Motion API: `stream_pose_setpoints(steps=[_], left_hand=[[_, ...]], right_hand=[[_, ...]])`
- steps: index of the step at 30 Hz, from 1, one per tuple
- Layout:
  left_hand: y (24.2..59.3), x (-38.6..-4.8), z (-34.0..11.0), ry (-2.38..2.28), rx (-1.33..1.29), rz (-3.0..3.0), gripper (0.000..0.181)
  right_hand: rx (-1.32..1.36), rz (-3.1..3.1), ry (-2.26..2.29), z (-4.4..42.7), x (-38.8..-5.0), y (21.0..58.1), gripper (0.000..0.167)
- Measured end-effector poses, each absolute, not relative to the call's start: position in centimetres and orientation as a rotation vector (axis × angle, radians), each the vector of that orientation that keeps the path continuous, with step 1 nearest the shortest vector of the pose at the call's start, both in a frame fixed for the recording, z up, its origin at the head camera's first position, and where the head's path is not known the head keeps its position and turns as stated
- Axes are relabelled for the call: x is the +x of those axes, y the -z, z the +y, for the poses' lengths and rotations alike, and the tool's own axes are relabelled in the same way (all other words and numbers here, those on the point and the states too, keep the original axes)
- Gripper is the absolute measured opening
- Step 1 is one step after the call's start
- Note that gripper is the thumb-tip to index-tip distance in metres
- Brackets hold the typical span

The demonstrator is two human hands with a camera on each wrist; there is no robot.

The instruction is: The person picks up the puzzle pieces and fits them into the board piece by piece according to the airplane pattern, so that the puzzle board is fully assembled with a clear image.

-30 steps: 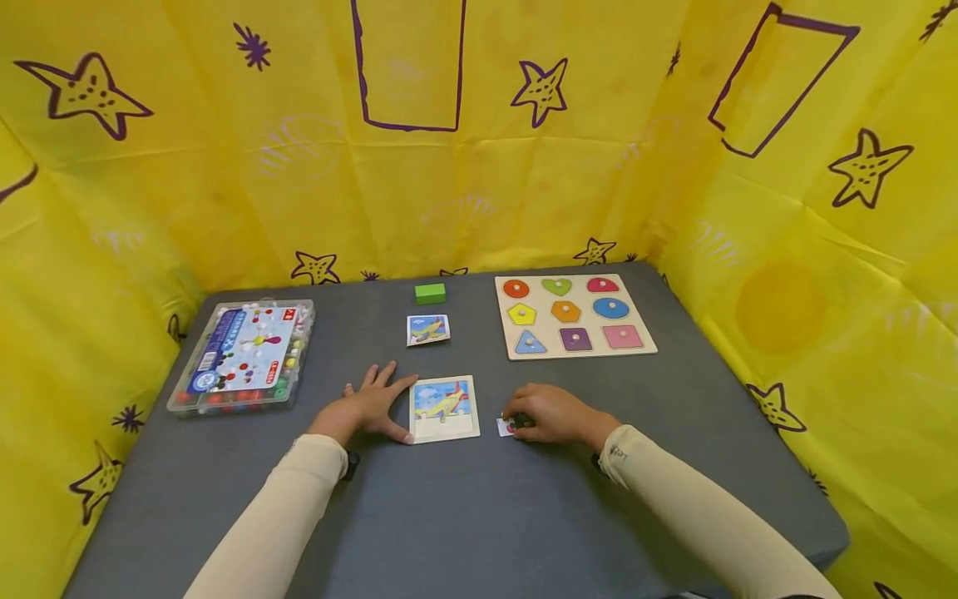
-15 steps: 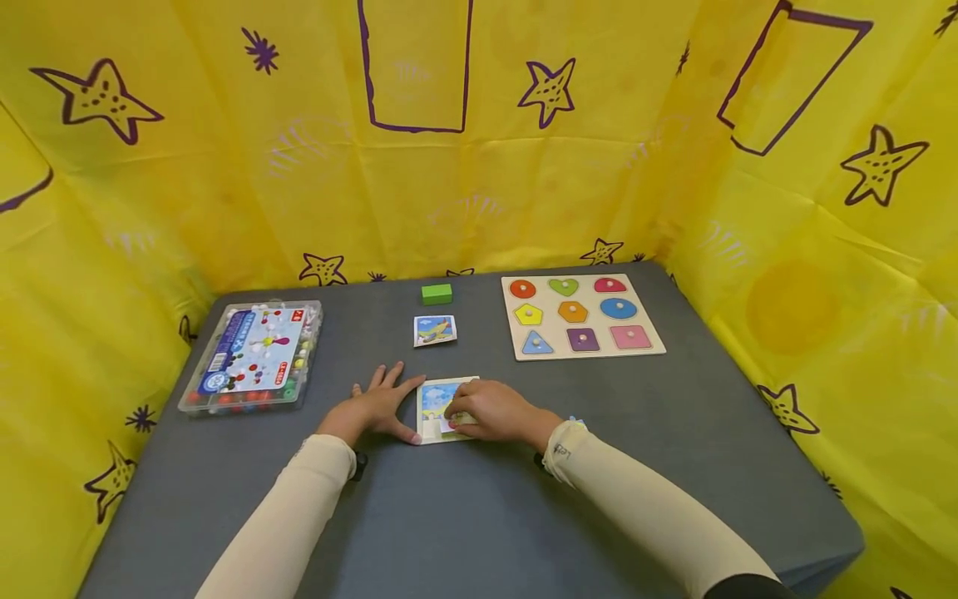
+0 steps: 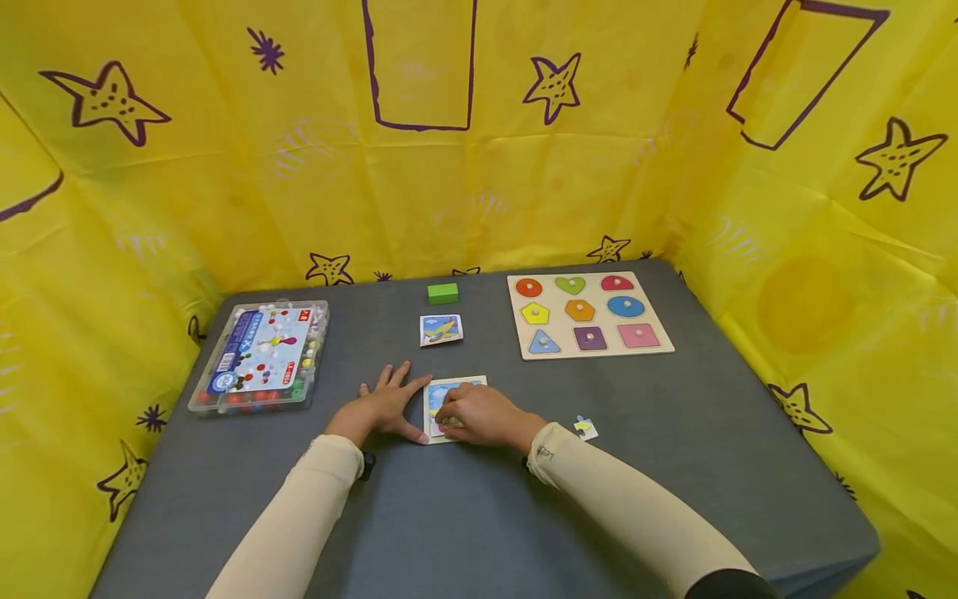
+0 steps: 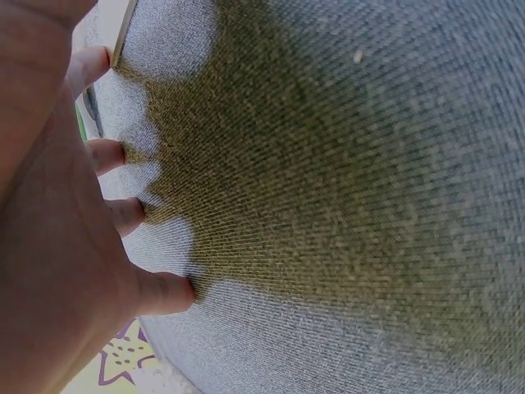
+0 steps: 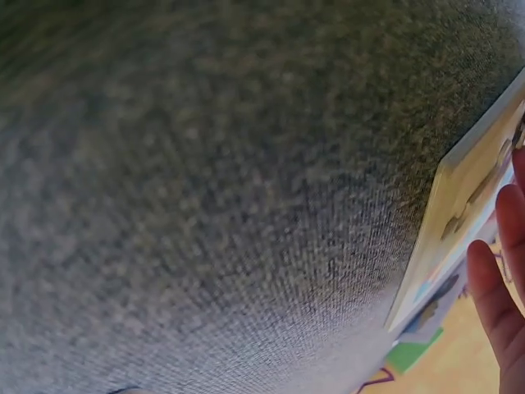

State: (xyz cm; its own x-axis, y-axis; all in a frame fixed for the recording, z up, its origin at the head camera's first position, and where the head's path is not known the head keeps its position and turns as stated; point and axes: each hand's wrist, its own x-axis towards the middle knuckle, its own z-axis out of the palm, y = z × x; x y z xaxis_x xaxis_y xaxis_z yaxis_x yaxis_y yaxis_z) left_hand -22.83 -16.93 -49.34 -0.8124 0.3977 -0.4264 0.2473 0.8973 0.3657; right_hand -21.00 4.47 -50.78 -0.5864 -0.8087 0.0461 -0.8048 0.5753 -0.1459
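My left hand lies spread on the table, thumb and index finger touching the left edge of a small wooden jigsaw board with an airplane picture. In the left wrist view its fingertips rest on the cloth. Over the lower part of the board, my right hand has curled fingers pinching a puzzle piece, which they mostly hide. The right wrist view catches the board's edge beside the right fingers. A loose puzzle piece lies to the right, near the right sleeve.
Behind the board are an airplane picture card and a green block. A shape puzzle board with knobs sits at the back right. On the left is a clear plastic case of coloured balls. Yellow cloth walls surround the grey table.
My right hand has moved left from beside the board onto its lower part, carrying a puzzle piece. The loose piece on the right has come into sight. My left hand stays by the board.
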Motion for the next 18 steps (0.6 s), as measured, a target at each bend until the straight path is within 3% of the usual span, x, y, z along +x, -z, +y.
stream_pose_setpoints(steps=[13,18], left_hand=[[49.1,-22.9,-16.9,-0.399,0.464,2.550,0.107],[49.4,-23.0,-16.9,-0.386,0.470,2.550,0.107]], right_hand=[[-1.457,2.771,0.245,4.4,-20.7,50.9,0.021],[-1.411,2.776,0.284,6.7,-20.5,50.4,0.026]])
